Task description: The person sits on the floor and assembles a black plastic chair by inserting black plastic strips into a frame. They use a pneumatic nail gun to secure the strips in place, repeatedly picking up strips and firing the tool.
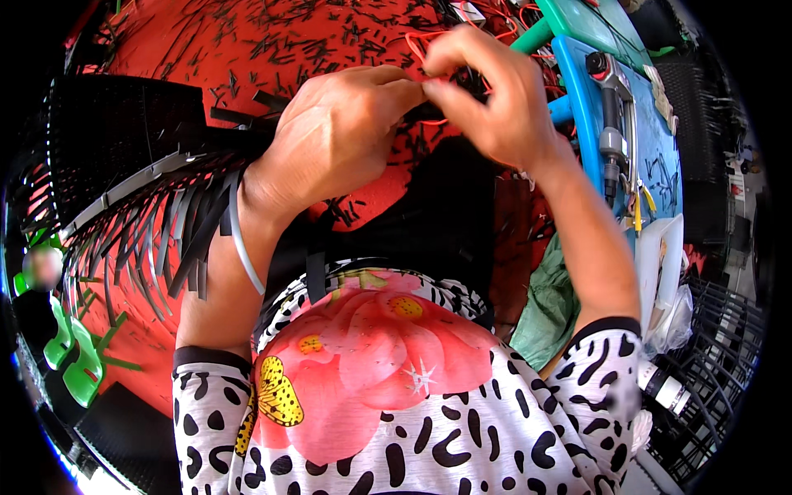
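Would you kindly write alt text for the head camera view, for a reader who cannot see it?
Seen from above, a person's left hand and right hand meet fingertip to fingertip, pinching a thin orange wire over a red surface strewn with short black strips. A black fringed sheet lies at left, a blue bench at right.

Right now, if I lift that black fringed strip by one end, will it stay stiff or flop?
Probably flop: the black fringed strip already droops in loose hanging tabs beside the left hand. It looks thin, so likely light. Its tabs might snag on the scraps littering the red surface.

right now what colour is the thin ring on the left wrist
Pale grey-white bangle, clearest in the head view.
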`<action>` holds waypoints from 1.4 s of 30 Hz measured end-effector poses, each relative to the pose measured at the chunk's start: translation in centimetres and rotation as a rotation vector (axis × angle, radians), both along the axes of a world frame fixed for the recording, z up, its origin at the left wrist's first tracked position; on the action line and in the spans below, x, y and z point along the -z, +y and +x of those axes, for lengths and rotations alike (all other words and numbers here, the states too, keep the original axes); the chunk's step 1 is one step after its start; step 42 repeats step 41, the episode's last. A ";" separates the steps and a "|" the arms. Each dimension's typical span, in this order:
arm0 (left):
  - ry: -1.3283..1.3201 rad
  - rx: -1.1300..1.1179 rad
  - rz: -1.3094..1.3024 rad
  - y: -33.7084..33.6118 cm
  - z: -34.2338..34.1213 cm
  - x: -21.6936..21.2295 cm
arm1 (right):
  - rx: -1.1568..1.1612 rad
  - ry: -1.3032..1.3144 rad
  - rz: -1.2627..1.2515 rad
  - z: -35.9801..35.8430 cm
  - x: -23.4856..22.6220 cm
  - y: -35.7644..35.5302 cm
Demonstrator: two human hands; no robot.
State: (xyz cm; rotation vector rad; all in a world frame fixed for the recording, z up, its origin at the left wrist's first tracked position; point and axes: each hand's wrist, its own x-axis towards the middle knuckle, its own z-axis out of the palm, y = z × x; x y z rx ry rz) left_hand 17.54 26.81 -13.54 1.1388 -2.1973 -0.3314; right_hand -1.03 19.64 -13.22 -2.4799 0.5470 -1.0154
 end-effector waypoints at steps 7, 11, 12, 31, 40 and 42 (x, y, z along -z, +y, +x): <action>0.010 -0.030 0.031 -0.2 0.3 0.2 | 0.186 -0.012 -0.470 0.8 2.7 2.7; 0.043 -0.026 0.051 -0.3 0.3 0.1 | 0.165 -0.055 -0.514 0.8 3.0 2.5; 0.048 -0.024 0.069 -0.2 0.3 0.0 | 0.150 -0.075 -0.483 0.7 2.8 2.7; -0.074 -0.223 -0.102 0.9 -0.8 0.9 | -0.015 -0.076 -0.200 0.4 -0.5 1.9; 0.079 -0.254 -0.139 0.3 -1.0 1.0 | 0.035 0.156 0.226 1.4 -1.4 -0.9; 0.035 -0.272 -0.110 0.3 -1.0 0.8 | 0.039 0.157 0.235 1.3 -1.1 -0.9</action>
